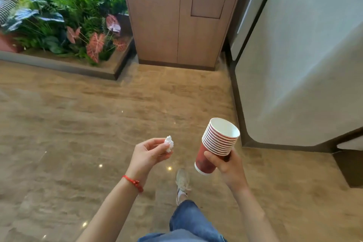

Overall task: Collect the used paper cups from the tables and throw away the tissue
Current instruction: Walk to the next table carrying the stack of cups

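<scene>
Since the crumpled tissue (169,144) pinched in the left hand (150,153) is feather-light and soft, fingertips are plenty, while the right hand (227,165) wraps the nested paper cups (217,144) low on the stack, which probably crushes if squeezed.

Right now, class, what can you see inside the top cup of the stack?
The stack of cups, gripped by the right hand, tilts its mouth toward the camera. The top cup shows a bare white inner wall; its bottom is out of view, so any dregs cannot be seen.

Glossy tan stone floor (82,116), under a wooden cabinet (180,25), raised planter bed (64,63) and pale sneaker (182,180).
</scene>
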